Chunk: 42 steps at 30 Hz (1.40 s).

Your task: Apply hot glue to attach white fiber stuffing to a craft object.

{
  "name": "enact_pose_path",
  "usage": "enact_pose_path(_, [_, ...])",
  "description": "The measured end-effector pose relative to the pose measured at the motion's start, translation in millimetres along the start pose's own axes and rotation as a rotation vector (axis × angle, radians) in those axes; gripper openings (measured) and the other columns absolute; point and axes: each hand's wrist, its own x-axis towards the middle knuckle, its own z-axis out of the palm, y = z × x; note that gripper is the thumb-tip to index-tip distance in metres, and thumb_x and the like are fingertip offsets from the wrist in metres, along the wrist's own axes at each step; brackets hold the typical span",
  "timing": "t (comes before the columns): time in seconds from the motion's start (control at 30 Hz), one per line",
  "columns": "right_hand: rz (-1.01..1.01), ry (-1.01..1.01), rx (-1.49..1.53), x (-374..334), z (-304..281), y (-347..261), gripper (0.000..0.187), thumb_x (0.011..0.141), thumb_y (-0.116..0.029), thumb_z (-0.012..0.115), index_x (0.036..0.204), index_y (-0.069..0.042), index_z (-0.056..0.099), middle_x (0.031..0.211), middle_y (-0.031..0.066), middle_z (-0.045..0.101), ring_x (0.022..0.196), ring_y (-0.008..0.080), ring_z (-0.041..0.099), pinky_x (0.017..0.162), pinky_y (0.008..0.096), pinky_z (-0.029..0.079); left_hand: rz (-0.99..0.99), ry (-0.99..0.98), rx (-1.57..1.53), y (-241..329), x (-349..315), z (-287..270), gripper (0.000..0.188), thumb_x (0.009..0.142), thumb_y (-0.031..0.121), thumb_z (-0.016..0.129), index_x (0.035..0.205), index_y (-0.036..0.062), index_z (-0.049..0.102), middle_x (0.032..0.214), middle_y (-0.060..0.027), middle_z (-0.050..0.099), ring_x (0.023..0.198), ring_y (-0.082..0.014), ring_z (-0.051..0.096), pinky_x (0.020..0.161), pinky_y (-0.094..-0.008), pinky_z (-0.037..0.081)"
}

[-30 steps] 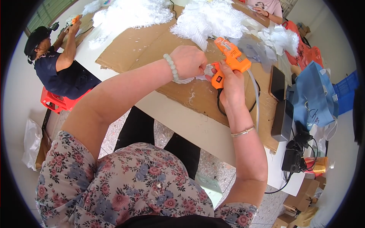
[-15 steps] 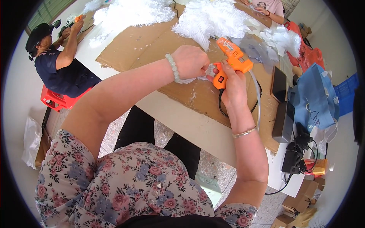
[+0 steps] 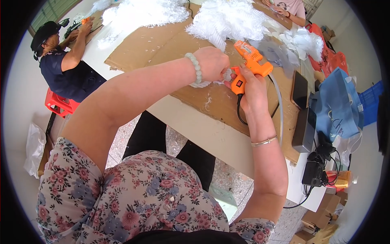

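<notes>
An orange hot glue gun (image 3: 256, 65) with a red switch is gripped in my right hand (image 3: 255, 87), and a clear glue stick trails from its back. My left hand (image 3: 211, 64), with a pale bead bracelet at the wrist, is closed just left of the gun. Its fingertips pinch a small white piece (image 3: 227, 75), partly hidden by the fingers. White feathery material (image 3: 200, 85) shows beneath my left wrist, over the brown cardboard (image 3: 203, 101). The gun's nozzle end and the thumb of my left hand are hidden from view.
White feathery heaps (image 3: 225, 20) lie at the far side. On the right are a dark phone (image 3: 299, 89), a black box (image 3: 304, 130), a blue bag (image 3: 337, 105) and black adapters with cables (image 3: 315, 171). A co-worker (image 3: 61, 61) sits far left; another person (image 3: 290, 12) is far right.
Both my hands and the glue gun have shifted slightly to the right in the picture. My left hand has come a little closer to the gun, still pinching the white piece.
</notes>
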Motion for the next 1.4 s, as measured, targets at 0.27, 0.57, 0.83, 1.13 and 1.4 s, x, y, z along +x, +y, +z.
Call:
enact_pose_path(0.27, [-0.024,0.020,0.003,2.7,-2.6,6.2,0.022,0.094,-0.014,0.051,0.112,-0.001,0.050,0.096,0.0089,0.057,0.081,0.0173,0.057,0.068,0.0400,0.058,0.038,0.054,0.012,-6.1,3.8,4.2,0.006,0.067,0.008,0.064,0.066,0.0069,0.069,0.064,-0.0117,0.063,0.063,-0.0297,0.060,0.061,-0.0405,0.048])
enact_pose_path(0.57, [-0.049,0.039,0.010,6.5,-3.6,8.6,0.021,0.094,-0.015,0.053,0.110,-0.002,0.051,0.095,0.0087,0.057,0.081,0.0173,0.058,0.066,0.0398,0.058,0.010,-0.043,0.007,-1.8,4.9,1.4,0.011,0.068,0.017,0.070,0.068,0.0059,0.069,0.066,-0.0114,0.064,0.066,-0.0290,0.061,0.062,-0.0399,0.048])
enact_pose_path(0.83, [-0.061,0.048,0.001,3.7,-2.9,7.2,0.021,0.093,-0.016,0.054,0.108,-0.001,0.051,0.094,0.0080,0.058,0.080,0.0164,0.058,0.065,0.0384,0.058,0.038,0.006,-0.011,-6.0,8.9,-1.6,0.009,0.069,0.008,0.058,0.063,0.0036,0.063,0.063,-0.0154,0.060,0.065,-0.0343,0.059,0.061,-0.0443,0.047])
enact_pose_path(1.13, [-0.068,0.069,0.029,1.3,0.7,7.8,0.016,0.092,-0.013,0.054,0.103,-0.002,0.052,0.090,0.0059,0.057,0.075,0.0128,0.056,0.061,0.0337,0.053,0.072,-0.042,-0.070,-7.6,0.3,-3.0,0.008,0.070,0.009,0.060,0.068,0.0049,0.067,0.066,-0.0144,0.062,0.065,-0.0331,0.060,0.061,-0.0428,0.048])
enact_pose_path(1.4, [-0.146,0.019,0.128,4.6,-2.8,11.6,0.021,0.093,-0.015,0.055,0.108,-0.002,0.051,0.097,0.0091,0.059,0.082,0.0161,0.057,0.073,0.0435,0.058,0.056,-0.046,-0.038,-13.0,-1.5,5.5,0.011,0.073,0.011,0.062,0.078,0.0068,0.071,0.073,-0.0111,0.066,0.071,-0.0300,0.063,0.066,-0.0402,0.050])
